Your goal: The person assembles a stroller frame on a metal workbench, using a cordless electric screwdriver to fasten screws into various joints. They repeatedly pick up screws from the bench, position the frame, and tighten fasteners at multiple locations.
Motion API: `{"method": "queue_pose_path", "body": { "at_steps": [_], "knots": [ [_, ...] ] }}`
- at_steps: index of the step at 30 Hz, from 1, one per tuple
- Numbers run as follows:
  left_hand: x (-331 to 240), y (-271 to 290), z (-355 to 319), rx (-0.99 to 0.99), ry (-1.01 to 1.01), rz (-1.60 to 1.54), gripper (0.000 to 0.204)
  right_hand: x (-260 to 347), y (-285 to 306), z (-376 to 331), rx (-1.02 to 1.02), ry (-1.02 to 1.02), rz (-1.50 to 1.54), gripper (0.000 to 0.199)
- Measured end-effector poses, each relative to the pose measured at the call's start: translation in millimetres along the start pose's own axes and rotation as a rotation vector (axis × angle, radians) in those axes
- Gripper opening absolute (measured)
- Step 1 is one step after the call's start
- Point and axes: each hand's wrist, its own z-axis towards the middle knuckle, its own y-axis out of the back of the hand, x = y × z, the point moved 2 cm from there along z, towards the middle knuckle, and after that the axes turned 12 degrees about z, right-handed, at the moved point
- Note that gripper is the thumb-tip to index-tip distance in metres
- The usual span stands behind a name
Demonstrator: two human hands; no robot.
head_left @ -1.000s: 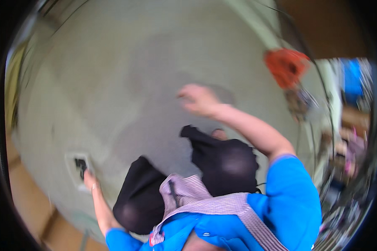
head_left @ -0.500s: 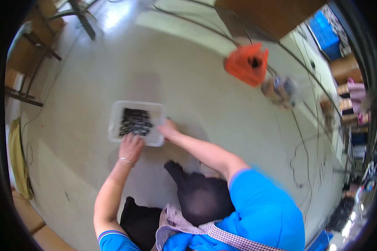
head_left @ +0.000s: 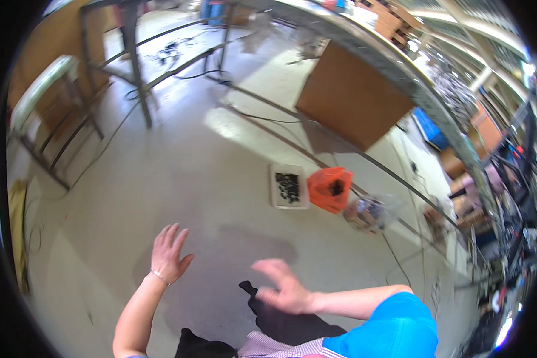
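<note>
Over the grey floor (head_left: 191,197) my left hand (head_left: 169,255) is held up with its fingers spread and nothing in it. My right hand (head_left: 285,287), a little blurred by motion, is above my dark trouser leg; its fingers are apart and it holds nothing. Farther off stands a shallow whitish plastic tub (head_left: 274,200), out of contact with both hands. Small black pieces (head_left: 289,187) lie inside it, too small to name. Right beside the tub is an orange plastic bag (head_left: 324,197) with a dark opening.
A clear plastic bag (head_left: 370,213) with mixed contents sits right of the orange one. Behind them are a metal-framed table (head_left: 394,68) and a large brown carton (head_left: 349,95). At left stands a stool (head_left: 48,89). Cables (head_left: 110,140) trail over the floor.
The tub has gone from between my hands to a spot farther off and right, beside the orange bag. Both hands have let go of it. My view has tipped up, showing more table.
</note>
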Motion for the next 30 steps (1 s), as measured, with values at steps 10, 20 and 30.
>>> {"method": "queue_pose_path", "body": {
  "at_steps": [10,20,30],
  "knots": [
    [-55.0,38.6,-41.4,0.228,0.447,-0.719,0.061,21.6,17.2,-41.3,0.018,0.087,-0.242,0.053],
    [-298.4,119.8,-28.1,0.403,1.070,-1.986,0.067,192.6,116.8,-0.4,-0.420,-0.112,0.209,0.061],
    [-461.7,486.5,259.1,-0.043,-0.164,-1.298,0.074,151.9,291.2,-44.6,-0.953,-0.547,1.039,0.073]
  ]
}}
